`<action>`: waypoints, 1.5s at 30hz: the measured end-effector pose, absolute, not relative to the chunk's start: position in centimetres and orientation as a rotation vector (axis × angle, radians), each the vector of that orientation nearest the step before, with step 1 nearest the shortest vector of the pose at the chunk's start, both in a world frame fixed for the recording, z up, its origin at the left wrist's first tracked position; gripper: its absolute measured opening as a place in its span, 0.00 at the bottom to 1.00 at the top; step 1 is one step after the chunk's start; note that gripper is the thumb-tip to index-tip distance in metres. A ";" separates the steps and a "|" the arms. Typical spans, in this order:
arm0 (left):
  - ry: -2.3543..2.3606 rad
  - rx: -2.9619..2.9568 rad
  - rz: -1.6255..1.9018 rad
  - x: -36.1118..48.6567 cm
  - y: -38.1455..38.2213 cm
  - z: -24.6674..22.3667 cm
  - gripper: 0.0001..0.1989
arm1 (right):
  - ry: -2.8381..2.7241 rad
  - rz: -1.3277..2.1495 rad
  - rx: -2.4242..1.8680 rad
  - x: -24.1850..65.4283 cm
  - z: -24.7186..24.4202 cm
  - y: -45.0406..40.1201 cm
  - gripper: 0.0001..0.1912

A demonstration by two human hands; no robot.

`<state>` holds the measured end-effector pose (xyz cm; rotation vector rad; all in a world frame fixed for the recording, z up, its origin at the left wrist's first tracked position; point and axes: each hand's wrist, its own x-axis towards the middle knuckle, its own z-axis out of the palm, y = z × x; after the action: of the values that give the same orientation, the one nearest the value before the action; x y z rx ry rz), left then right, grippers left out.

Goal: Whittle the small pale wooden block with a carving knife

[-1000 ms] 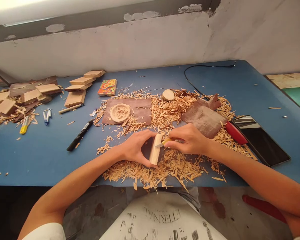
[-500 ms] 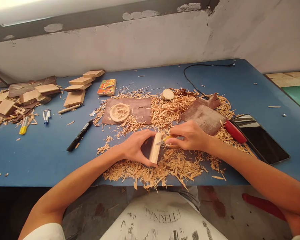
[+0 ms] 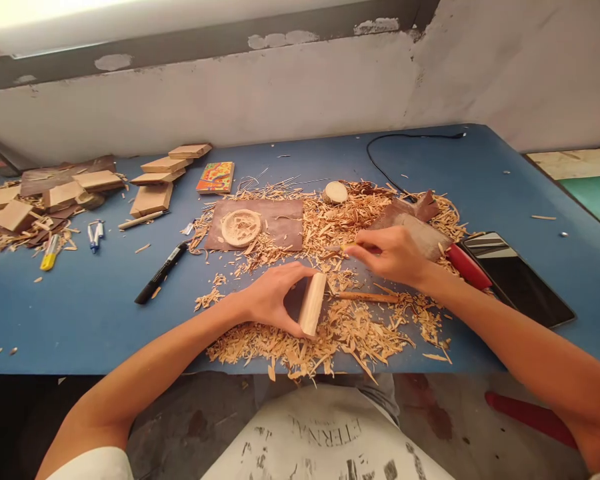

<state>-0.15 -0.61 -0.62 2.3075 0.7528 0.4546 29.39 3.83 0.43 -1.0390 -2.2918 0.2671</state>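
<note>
My left hand [image 3: 273, 297] grips a pale wooden block [image 3: 313, 305] by its two ends, thumb at the near end and fingers at the far end. The block stands on edge among wood shavings [image 3: 350, 330], leaning slightly to the right. Up and to the right of it, my right hand [image 3: 393, 253] is closed around a small yellow-handled craft knife [image 3: 346, 247]. Most of the knife's handle is hidden in my fingers, and its blade points left, apart from the block. Below my right hand a wooden pencil [image 3: 367, 297] lies on the shavings.
Beyond my hands lie a carved wooden disc [image 3: 241, 227] on brown sandpaper [image 3: 289, 225] and a round wood slice [image 3: 335, 193]. A black marker [image 3: 161, 272] is on the left. At right are a red handle [image 3: 469, 268] and a phone [image 3: 520, 280]. Wooden blocks [image 3: 151, 199] stand back left.
My right hand has moved the knife off the block, away from me and slightly right. The pencil underneath now shows. My left hand still holds the block, its top face turned more into view.
</note>
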 end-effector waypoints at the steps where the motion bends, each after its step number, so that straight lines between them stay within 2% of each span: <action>1: 0.759 2.308 0.463 -0.1 -0.6 -0.6 0.45 | -2.315 0.306 -0.967 28.7 0.5 3.1 0.24; 7: 0.745 2.268 0.502 -0.1 -0.7 -0.8 0.44 | -2.407 0.486 -0.638 26.5 -0.1 0.5 0.24; 13: 0.775 2.217 0.491 -0.1 -0.7 -0.7 0.47 | -2.435 0.557 -0.653 26.1 -0.6 0.7 0.23; 23: 0.745 2.195 0.499 0.0 -0.5 -0.2 0.43 | -2.442 0.473 -0.684 25.8 -0.2 0.4 0.24; 31: 0.756 2.212 0.508 -0.1 -0.5 -0.5 0.45 | -2.479 0.429 -0.722 26.2 -0.7 1.0 0.26; 41: 0.789 2.234 0.500 -0.2 -0.5 -0.5 0.47 | -2.439 0.166 -0.636 26.7 -0.9 1.8 0.25; 45: 0.761 2.243 0.482 -0.2 -0.6 -0.3 0.47 | -2.385 0.117 -0.935 28.6 -1.2 3.8 0.27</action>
<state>-0.22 -0.61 -0.34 2.2432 0.7609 0.4819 28.55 3.78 -1.19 -0.9347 -2.3850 0.1167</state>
